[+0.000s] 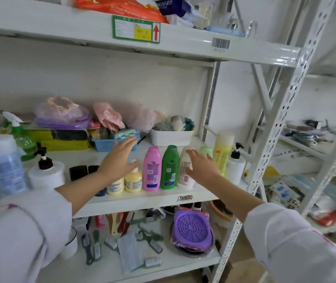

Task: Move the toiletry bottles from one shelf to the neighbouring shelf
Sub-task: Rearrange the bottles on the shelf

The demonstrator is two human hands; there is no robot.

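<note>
A row of toiletry bottles stands near the front of the middle shelf (142, 201): two small yellow bottles (133, 180), a pink bottle (152, 170), a green bottle (170, 168), a white bottle (184, 174), a tall yellow bottle (223, 152) and a white pump bottle (235, 166). My left hand (120, 158) hovers open above the small yellow bottles, left of the pink one. Spread open, my right hand (201, 166) is in front of the white bottle and partly hides it. Neither hand holds anything.
Further left stand a white pump bottle (46, 172), a large clear blue bottle (3, 162) and a green spray bottle (20, 135). Behind are a blue basket (105, 145), a white tub (171, 137) and bags. The neighbouring rack (316, 148) at right holds clutter. Brushes lie below.
</note>
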